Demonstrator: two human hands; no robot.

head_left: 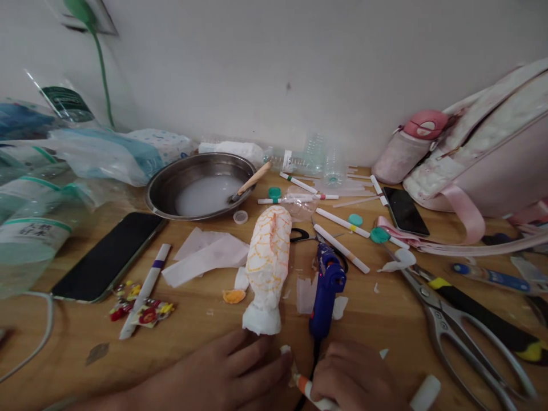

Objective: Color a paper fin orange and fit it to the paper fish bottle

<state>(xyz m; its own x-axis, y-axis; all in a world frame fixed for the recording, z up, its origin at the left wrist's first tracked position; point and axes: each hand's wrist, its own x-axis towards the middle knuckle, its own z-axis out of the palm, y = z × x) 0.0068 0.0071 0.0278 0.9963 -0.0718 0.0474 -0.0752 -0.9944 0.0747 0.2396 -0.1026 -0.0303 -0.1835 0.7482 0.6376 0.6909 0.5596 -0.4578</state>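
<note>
Gripping the marker (304, 386) in the right hand (353, 374), resting the left hand (218, 374), fingers loosely spread, by a scrap (285, 349); cannot tell if pinching it. Best to steady the scrap, stroke lightly, avoid bumping the fish (269, 251) just ahead on the worktop (194, 322).

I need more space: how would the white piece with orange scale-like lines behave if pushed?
The white piece is probably light, since it looks wrapped in wrinkled paper. Its rounded sides suggest it could roll. The flared end may crumple, as its edge looks thin.
</note>
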